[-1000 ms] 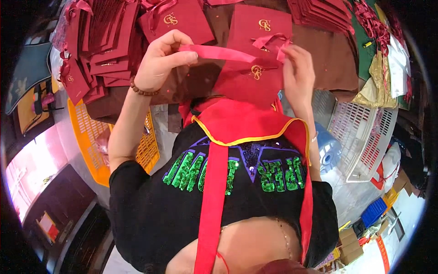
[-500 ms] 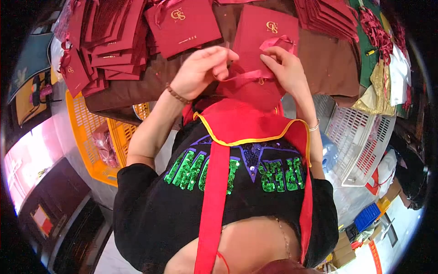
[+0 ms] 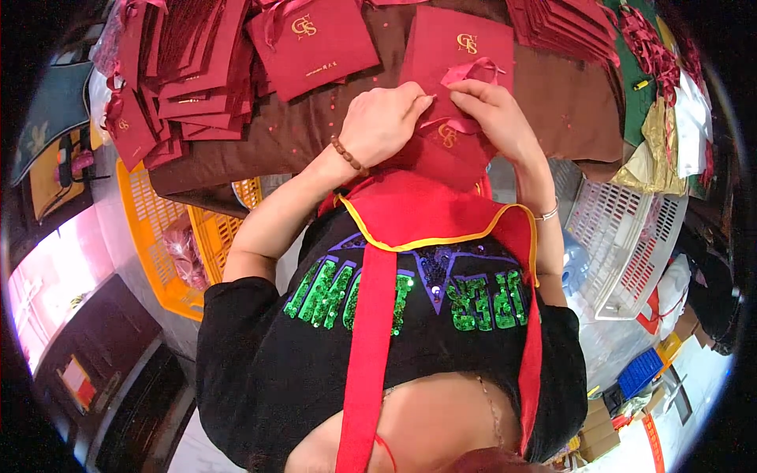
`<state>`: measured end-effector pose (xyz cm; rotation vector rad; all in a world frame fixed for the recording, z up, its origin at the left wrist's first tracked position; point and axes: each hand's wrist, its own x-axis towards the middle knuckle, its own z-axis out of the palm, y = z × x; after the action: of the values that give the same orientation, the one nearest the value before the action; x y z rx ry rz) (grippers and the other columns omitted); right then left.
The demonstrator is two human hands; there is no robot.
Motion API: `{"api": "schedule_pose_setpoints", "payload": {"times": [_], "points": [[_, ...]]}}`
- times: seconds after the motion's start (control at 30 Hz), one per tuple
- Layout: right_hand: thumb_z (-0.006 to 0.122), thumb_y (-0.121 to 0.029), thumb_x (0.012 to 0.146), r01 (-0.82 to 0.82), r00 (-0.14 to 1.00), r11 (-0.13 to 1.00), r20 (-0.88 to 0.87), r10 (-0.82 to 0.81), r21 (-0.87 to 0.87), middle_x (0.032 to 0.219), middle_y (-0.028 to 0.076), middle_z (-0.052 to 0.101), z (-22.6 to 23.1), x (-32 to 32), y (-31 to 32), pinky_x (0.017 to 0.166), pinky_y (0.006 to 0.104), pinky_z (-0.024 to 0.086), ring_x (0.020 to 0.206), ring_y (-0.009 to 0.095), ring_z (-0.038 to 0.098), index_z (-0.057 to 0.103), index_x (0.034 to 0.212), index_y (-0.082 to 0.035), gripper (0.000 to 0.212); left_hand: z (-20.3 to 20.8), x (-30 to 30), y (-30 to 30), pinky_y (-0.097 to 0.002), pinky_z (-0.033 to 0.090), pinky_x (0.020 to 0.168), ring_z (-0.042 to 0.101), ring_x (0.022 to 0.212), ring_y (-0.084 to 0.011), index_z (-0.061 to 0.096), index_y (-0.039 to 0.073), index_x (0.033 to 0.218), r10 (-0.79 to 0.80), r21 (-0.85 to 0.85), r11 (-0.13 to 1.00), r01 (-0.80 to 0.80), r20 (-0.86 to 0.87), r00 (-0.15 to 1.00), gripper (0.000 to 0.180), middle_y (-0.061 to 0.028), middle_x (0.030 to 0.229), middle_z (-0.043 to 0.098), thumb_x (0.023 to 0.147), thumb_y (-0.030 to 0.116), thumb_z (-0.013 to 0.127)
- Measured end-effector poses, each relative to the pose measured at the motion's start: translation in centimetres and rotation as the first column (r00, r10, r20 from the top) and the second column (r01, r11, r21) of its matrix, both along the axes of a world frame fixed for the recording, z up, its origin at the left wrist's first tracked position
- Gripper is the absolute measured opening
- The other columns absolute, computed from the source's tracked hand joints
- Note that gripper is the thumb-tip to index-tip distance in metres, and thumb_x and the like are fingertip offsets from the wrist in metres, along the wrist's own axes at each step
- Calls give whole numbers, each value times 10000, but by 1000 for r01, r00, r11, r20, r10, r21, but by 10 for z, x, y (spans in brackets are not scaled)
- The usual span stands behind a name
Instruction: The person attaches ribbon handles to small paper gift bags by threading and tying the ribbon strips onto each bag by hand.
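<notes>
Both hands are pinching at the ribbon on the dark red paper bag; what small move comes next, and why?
Probably draw the pink ribbon snug. Left hand and right hand meet at the top of the dark red paper bag, and the ribbon's loop lies slack above the fingertips.

The left hand (image 3: 384, 122) and the right hand (image 3: 495, 118) are pinching a pink ribbon (image 3: 465, 75) on a dark red paper gift bag (image 3: 461, 47), which is lying on a brown cloth-covered table (image 3: 331, 118). A stack of flat dark red bags (image 3: 177, 71) is sitting to the left, above an orange plastic crate (image 3: 154, 236).
</notes>
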<state>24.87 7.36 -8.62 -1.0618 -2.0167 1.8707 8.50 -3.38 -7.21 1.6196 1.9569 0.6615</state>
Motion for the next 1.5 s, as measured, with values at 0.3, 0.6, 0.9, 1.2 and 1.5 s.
{"api": "schedule_pose_setpoints", "payload": {"times": [0.3,0.6,0.9,1.2,1.5], "points": [[528,-138,873,-70,998,997,-6,69,-31,967,10,604,7,-2,-3,781,206,423,890,68,528,568,1102,39,292,-4,-6,13,-482,439,606,574,709,-395,564,52,783,-113,-40,993,111,-62,992,290,-204,713,585,876,313,479],[555,-90,865,-60,998,998,12,60,-4,972,12,609,0,-1,-4,765,193,424,884,64,531,555,1113,29,275,-3,-11,18,-472,454,645,588,720,-387,603,34,734,-120,-47,992,120,-4,993,285,-205,708,596,828,288,512],[541,-196,842,-79,991,872,133,16,483,917,161,646,22,-4,-22,755,374,484,888,323,614,591,1076,-84,264,7,-1,22,-470,466,581,590,647,-378,582,34,739,-153,1,987,158,-250,956,237,-204,664,582,826,248,529],[543,-131,852,-70,994,902,104,28,425,920,158,653,24,-3,-22,741,309,484,874,223,643,562,1098,-15,272,14,-15,16,-450,470,573,606,655,-345,599,65,762,-200,85,974,208,-96,975,241,-151,661,603,775,306,600],[569,-123,839,-57,998,886,61,33,461,894,163,649,34,-4,-31,729,317,486,875,250,644,553,1040,-8,232,14,-28,19,-414,386,744,477,951,-274,591,140,849,-221,260,931,256,-157,963,263,-51,901,524,670,293,708]]}}
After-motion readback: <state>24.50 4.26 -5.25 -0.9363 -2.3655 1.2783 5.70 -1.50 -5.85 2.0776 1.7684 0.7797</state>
